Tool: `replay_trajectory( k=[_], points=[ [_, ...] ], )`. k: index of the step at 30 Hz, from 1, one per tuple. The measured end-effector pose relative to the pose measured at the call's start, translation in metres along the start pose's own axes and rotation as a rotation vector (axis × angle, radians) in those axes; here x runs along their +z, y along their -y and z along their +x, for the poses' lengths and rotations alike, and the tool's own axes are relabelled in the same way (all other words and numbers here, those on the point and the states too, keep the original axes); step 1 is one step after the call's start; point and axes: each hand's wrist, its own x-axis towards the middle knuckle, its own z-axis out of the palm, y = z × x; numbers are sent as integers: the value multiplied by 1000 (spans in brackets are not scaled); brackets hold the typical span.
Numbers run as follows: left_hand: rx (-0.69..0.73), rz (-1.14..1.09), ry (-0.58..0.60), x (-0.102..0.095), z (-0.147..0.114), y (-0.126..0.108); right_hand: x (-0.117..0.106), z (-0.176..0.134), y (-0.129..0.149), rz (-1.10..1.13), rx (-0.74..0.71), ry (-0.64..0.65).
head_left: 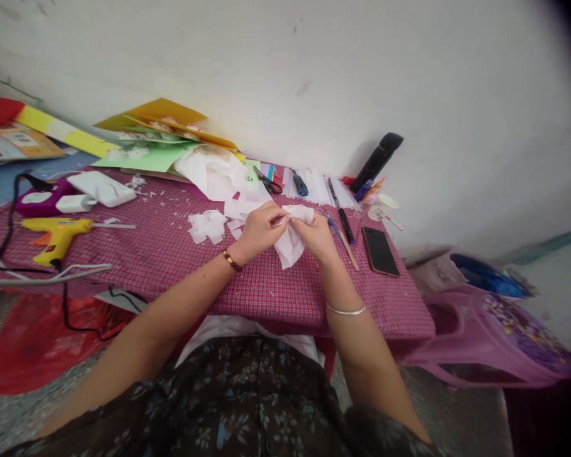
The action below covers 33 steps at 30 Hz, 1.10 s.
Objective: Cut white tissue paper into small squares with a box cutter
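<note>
Head view: left hand (261, 230) and right hand (316, 237) both had fingertips pinched on the white paper (291, 246), palms partly curled, above the middle of the checked surface (276, 292). The thin sheet could probably have torn if the hands pulled unevenly, and the left wrist might have brushed away the loose paper pieces (208, 226) just beside it. Right, near the pink stool (461, 317), a pale tub (438, 271) held something blue, not identifiable.

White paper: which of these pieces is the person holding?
The piece pinched by the left hand and right hand. The others, the small scraps left of the hands and the big sheet farther back, lie loose.
</note>
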Motion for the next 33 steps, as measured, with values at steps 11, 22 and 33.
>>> replay_trajectory(
  k=[11,22,33],
  points=[
    [143,475,164,-2,-2,0,2,1,-3,-207,-20,4],
    [-276,-109,4,4,4,2,2,1,-3,-141,16,48],
    [-475,-342,-75,4,7,0,-2,1,-5,48,99,28]
  ],
)
